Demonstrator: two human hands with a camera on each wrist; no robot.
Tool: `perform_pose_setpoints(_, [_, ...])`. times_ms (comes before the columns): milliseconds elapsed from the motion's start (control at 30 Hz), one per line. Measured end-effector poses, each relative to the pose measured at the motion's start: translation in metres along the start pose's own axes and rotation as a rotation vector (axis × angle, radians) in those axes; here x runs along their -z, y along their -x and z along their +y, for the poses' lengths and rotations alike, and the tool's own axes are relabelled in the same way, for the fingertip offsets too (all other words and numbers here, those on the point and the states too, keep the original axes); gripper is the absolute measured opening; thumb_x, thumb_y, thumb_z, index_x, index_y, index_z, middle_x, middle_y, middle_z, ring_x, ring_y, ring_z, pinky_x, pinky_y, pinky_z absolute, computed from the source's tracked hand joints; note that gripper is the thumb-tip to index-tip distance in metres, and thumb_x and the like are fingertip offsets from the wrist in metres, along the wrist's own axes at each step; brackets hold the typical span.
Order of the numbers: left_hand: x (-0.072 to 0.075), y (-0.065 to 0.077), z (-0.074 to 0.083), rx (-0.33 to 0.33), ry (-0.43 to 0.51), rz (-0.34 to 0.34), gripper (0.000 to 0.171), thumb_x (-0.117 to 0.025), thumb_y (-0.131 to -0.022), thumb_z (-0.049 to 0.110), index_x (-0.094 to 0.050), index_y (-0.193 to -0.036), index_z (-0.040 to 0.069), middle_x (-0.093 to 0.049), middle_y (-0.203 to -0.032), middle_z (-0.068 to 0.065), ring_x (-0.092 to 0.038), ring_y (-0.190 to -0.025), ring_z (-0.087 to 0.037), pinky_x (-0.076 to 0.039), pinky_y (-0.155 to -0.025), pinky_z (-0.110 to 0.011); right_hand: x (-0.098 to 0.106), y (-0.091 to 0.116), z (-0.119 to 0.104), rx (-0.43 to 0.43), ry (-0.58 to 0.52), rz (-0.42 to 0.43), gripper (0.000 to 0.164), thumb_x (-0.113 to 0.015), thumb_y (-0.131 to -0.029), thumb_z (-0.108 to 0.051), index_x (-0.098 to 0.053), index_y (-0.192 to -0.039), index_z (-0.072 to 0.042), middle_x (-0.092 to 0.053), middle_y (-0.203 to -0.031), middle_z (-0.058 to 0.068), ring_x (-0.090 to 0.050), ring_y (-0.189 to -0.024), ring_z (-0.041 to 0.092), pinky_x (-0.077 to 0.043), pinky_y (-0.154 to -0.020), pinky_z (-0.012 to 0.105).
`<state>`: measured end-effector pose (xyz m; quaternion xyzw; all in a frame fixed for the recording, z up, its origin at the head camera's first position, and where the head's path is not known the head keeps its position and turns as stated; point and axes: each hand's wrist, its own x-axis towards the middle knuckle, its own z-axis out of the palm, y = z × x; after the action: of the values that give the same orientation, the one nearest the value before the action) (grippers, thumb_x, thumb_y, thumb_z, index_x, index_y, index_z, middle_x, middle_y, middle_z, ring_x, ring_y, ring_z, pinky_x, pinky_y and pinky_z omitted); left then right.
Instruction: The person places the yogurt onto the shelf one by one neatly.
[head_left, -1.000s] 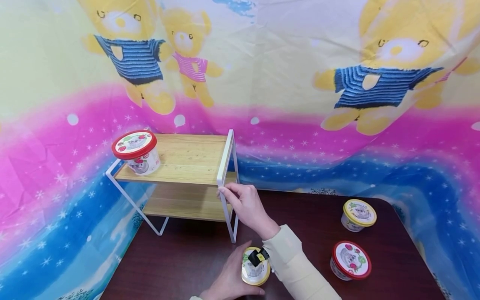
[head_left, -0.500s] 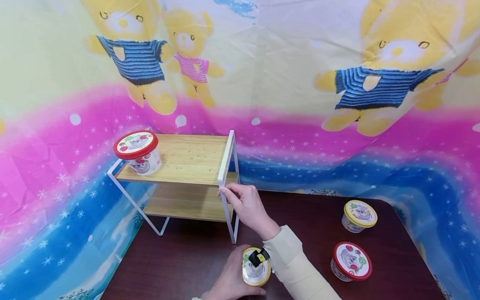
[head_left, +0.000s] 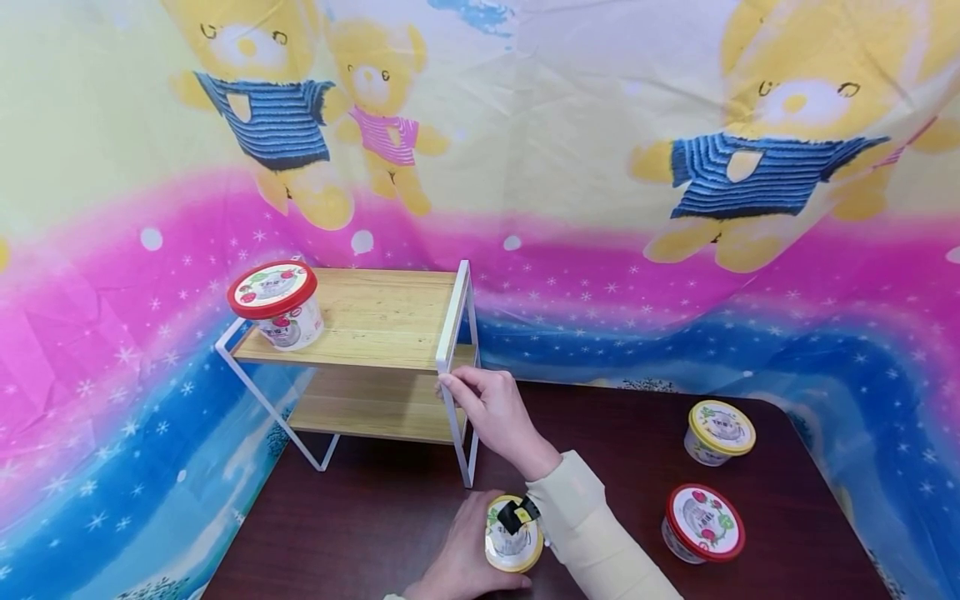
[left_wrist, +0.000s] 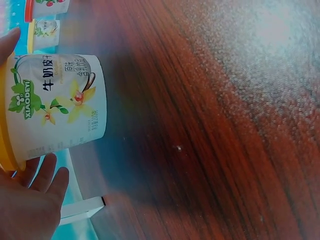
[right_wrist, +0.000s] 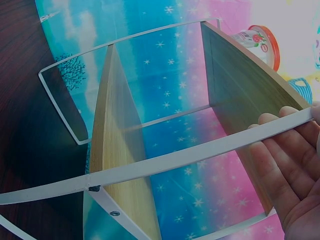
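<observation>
My left hand (head_left: pixel 461 550) grips a small yellow-lidded paper tub (head_left: pixel 512 546) at the front of the table, thumb and fingers around its lid end. In the left wrist view the tub's white side (left_wrist: pixel 60 105) shows yellow flowers, a green leaf logo and dark lettering. My right hand (head_left: pixel 495 410) holds the front right post of a two-tier wooden rack (head_left: pixel 375 312) with a white metal frame, just below the upper board. In the right wrist view the fingers (right_wrist: pixel 280 155) curl behind the white post (right_wrist: pixel 200 151). A red-lidded tub (head_left: pixel 291 327) stands on the rack's upper board, at its left end.
On the table's right side stand another yellow-lidded tub (head_left: pixel 720 429) and, nearer me, another red-lidded tub (head_left: pixel 703 525). The dark wood table (head_left: pixel 600 425) reaches back to a bear-print curtain (head_left: pixel 570 250) behind the rack. My right forearm sleeve (head_left: pixel 592 525) passes beside the held tub.
</observation>
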<state>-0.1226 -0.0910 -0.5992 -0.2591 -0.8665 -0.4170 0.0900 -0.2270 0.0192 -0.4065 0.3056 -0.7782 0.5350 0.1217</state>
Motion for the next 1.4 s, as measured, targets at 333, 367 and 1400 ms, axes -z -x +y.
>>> perform_pose_setpoints(333, [0.002, 0.002, -0.001, -0.013, 0.001, 0.027, 0.104, -0.098, -0.057, 0.052, -0.048, -0.141, 0.018, -0.053, -0.123, 0.01, -0.054, -0.108, -0.014, -0.047, -0.091, -0.031, -0.001, 0.0, 0.001, 0.009, -0.018, -0.011, 0.031, -0.059, -0.105, -0.035, -0.079, -0.099, -0.011, -0.074, -0.09, -0.009, -0.067, -0.074, 0.024, -0.054, -0.064, 0.03])
perform_pose_setpoints(367, [0.003, 0.002, -0.001, -0.018, 0.005, 0.038, 0.104, -0.098, -0.056, 0.051, -0.049, -0.141, 0.017, -0.054, -0.123, 0.008, -0.054, -0.108, -0.015, -0.047, -0.091, -0.031, -0.001, 0.0, 0.001, 0.011, -0.018, -0.009, 0.031, -0.059, -0.105, -0.035, -0.079, -0.099, -0.011, -0.074, -0.09, -0.009, -0.068, -0.075, 0.023, -0.054, -0.065, 0.03])
perform_pose_setpoints(1400, [0.022, 0.0, 0.002, 0.098, 0.027, -0.01, 0.102, -0.1, -0.055, 0.046, -0.049, -0.14, 0.022, -0.053, -0.118, 0.012, -0.054, -0.104, -0.007, -0.05, -0.089, -0.032, 0.001, 0.0, 0.0, 0.01, -0.002, -0.001, 0.028, -0.059, -0.105, -0.036, -0.078, -0.097, -0.017, -0.068, -0.074, -0.008, -0.053, -0.06, 0.01, -0.048, -0.055, 0.029])
